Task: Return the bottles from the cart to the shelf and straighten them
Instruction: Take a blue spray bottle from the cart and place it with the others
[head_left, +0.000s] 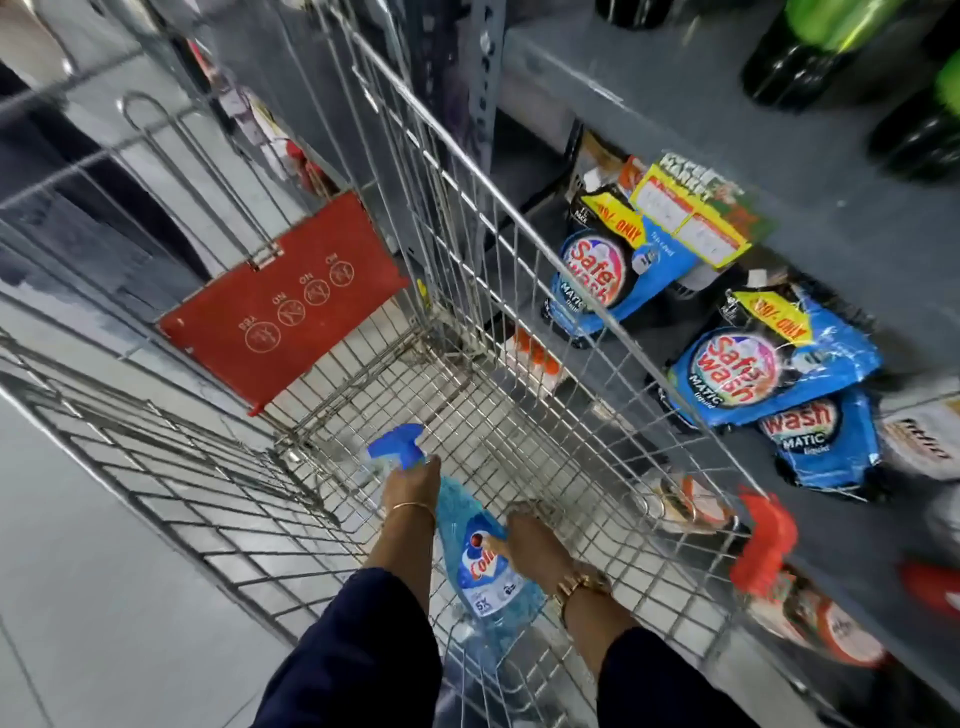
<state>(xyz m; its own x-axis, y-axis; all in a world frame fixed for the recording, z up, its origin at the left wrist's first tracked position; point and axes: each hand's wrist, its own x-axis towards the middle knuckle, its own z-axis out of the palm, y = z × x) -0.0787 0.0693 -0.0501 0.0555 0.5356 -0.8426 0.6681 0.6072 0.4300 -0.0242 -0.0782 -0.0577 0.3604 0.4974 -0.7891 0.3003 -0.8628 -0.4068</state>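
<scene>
Low in the centre of the frame, inside the wire cart (519, 291), a blue spray bottle (480, 561) is held by both hands: the left hand (410, 486) is closed round its neck under the trigger, the right hand (530, 540) presses its label side. Lifted carelessly, the trigger could snag the cart wires, or the bottle could slip before reaching the shelf (779, 171) at right.

Bottle (480, 561) in cart (519, 322) — shelf (779, 156) right.
</scene>
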